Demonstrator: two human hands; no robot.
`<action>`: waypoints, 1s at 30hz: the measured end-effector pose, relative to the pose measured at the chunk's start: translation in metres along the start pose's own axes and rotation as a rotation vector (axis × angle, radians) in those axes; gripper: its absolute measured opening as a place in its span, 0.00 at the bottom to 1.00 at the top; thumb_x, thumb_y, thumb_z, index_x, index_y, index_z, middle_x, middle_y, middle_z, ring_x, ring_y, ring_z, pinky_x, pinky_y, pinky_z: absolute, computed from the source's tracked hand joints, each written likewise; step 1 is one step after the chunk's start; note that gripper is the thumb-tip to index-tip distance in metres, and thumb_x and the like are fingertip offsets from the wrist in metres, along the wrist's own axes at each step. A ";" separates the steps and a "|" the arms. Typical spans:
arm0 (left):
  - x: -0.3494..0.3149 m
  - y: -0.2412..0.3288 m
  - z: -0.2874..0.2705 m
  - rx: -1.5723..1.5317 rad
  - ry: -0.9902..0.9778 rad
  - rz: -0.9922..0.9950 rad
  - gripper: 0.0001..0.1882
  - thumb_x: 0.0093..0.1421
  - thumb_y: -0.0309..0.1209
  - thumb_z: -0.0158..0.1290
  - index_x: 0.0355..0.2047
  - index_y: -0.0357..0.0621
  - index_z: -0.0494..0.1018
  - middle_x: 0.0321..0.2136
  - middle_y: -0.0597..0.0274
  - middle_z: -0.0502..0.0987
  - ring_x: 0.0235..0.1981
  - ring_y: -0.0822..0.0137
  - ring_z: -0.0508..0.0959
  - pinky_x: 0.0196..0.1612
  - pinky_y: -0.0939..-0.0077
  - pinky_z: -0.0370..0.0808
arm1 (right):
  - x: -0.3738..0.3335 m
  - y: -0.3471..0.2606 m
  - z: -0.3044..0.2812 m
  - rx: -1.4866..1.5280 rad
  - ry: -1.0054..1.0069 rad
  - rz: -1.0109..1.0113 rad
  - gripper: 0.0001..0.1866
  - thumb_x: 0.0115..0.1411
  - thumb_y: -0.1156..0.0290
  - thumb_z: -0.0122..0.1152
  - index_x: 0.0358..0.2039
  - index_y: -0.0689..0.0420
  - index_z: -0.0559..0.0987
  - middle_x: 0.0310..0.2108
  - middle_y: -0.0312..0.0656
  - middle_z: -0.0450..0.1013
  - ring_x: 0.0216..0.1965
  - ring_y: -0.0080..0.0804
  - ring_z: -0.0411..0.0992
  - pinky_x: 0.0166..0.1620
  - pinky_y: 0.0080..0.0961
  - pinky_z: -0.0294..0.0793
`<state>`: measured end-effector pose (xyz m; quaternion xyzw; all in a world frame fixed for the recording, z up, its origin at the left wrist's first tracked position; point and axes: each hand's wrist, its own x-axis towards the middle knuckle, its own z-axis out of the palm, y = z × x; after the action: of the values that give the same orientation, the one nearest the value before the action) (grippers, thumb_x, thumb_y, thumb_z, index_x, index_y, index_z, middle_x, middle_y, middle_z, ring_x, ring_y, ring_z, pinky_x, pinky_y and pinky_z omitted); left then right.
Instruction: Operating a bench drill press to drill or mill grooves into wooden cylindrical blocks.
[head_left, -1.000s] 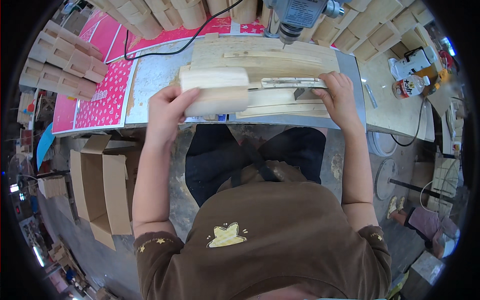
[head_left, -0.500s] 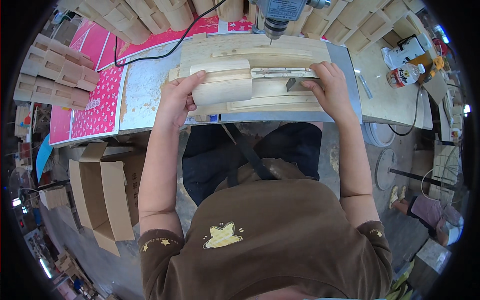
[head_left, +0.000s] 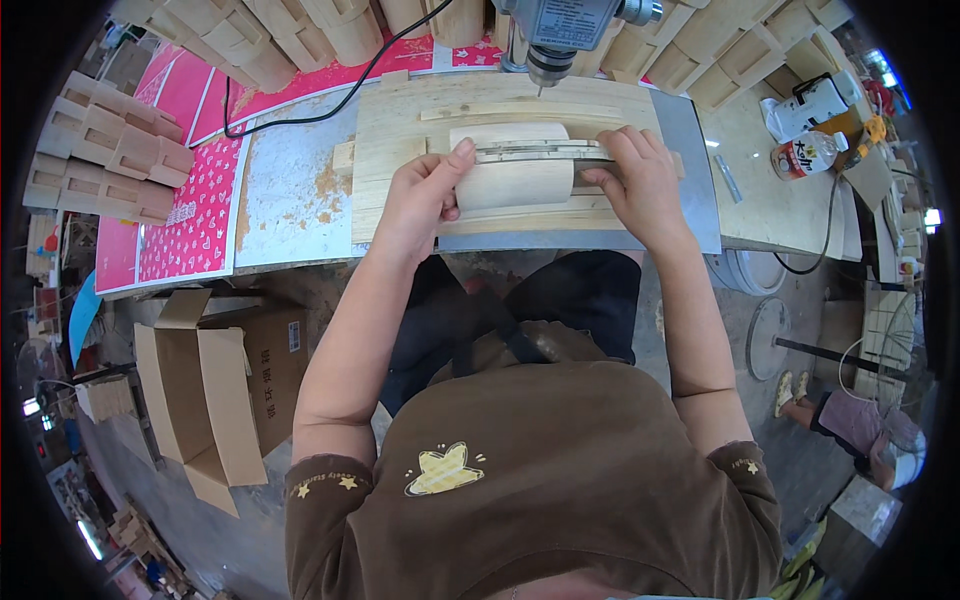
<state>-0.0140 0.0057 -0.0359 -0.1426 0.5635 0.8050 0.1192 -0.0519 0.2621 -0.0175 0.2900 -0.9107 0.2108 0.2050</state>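
Cool, even light brightens the workbench (head_left: 290,190), while the floor (head_left: 262,530) looks dimmer. A tube light (head_left: 89,539) glares white at lower left. Fisheye distortion curves the workbench's front edge, corners fall to black, and the outer sides look soft; the wooden cylinder (head_left: 515,187) appears crisp.

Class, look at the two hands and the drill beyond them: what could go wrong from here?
1. The left hand's thumb lies close to the layered strip's end, so a slip might pinch it.
2. The right hand holds the strip near one end, so it could skew along the curved wooden block.
3. The exposed drill bit might scratch a raised hand.
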 end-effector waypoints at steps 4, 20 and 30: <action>-0.002 0.002 0.003 0.132 -0.031 0.146 0.26 0.50 0.42 0.64 0.37 0.31 0.72 0.25 0.63 0.72 0.26 0.76 0.71 0.30 0.82 0.69 | -0.001 0.009 0.000 -0.025 0.011 0.016 0.19 0.42 0.69 0.67 0.37 0.57 0.74 0.32 0.40 0.71 0.36 0.42 0.67 0.41 0.36 0.66; 0.036 -0.044 -0.012 1.176 0.391 0.882 0.34 0.38 0.36 0.66 0.49 0.45 0.72 0.31 0.68 0.74 0.40 0.63 0.69 0.48 0.66 0.56 | 0.030 0.027 0.026 0.014 0.076 0.073 0.22 0.45 0.69 0.68 0.43 0.52 0.75 0.39 0.38 0.73 0.46 0.41 0.69 0.58 0.51 0.57; 0.040 -0.037 -0.018 1.113 0.269 0.772 0.30 0.37 0.37 0.67 0.44 0.44 0.75 0.27 0.69 0.74 0.38 0.65 0.70 0.46 0.67 0.57 | 0.121 0.041 -0.091 0.526 0.684 -0.051 0.11 0.59 0.70 0.59 0.41 0.60 0.77 0.32 0.34 0.73 0.34 0.20 0.69 0.39 0.16 0.66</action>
<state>-0.0368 0.0027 -0.0884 0.0518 0.9131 0.3561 -0.1916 -0.1449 0.2850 0.1073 0.2684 -0.6982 0.5144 0.4194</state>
